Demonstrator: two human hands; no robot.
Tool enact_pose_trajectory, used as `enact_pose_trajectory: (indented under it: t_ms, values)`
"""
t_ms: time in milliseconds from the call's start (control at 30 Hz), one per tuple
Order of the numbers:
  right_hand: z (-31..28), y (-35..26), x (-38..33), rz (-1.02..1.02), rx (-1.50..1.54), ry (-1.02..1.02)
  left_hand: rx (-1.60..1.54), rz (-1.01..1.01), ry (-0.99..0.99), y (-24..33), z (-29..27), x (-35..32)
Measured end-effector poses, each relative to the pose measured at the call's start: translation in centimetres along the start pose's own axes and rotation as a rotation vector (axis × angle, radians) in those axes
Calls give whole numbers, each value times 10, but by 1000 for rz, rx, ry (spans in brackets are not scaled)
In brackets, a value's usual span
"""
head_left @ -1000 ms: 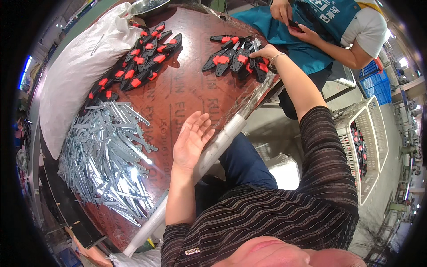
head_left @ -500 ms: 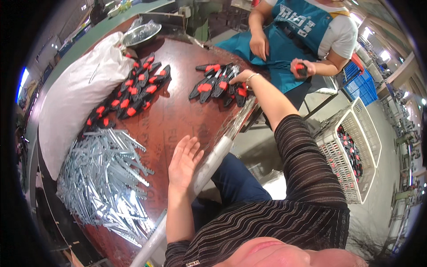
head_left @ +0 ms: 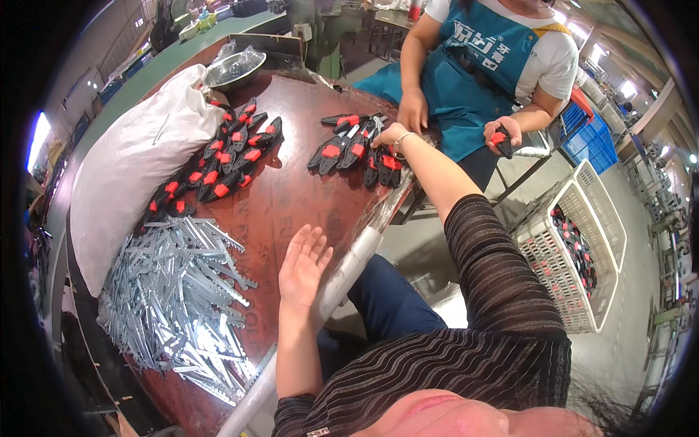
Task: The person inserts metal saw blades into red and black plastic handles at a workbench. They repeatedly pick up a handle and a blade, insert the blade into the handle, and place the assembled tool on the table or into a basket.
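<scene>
Red-and-black clamps [head_left: 357, 146] lie at the far edge of the brown table [head_left: 291, 197]; the right hand [head_left: 391, 136] touches them, grip unclear. The left hand [head_left: 302, 266] rests flat, fingers released.

Clamps [head_left: 357, 142] lie behind metal strips [head_left: 178, 291] on table [head_left: 291, 197]

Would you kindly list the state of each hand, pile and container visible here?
Left hand: open, flat, empty, at the table edge.
Right hand: reaching onto the black-and-red handles, grip unclear.
Second handle pile: loose, beside the white sack.
White sack: full, lying on its side.
Metal strips: heaped loosely.
Metal bowl: upright.
White basket: partly filled with handles.
</scene>
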State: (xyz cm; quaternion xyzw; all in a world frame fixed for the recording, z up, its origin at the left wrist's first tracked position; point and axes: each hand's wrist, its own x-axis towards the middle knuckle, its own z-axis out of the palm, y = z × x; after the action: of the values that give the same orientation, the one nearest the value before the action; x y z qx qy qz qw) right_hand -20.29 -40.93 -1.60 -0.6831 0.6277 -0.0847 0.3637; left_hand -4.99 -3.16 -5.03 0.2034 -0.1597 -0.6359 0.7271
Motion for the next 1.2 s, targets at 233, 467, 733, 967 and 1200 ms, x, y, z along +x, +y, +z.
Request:
enact_pose_trajectory:
  t_ms: [233, 467, 733, 967, 1200]
  values:
    - [1, 3, -14, 39, 162, 64, 14, 10, 15, 0, 2, 3]
    - [2, 6, -16, -37, 396, 139, -18, 9, 12, 1, -4, 1]
    - [5, 12, -54, -421, 732, 60, -28, -3, 13, 4, -9, 6]
    - [-5, 72, -216, -279, 1252, -229, -90, -22, -90, 6, -23, 3]
    - [-91, 279, -271, 33, 1635, 439, -49, -37, -115, 8, -24, -6]
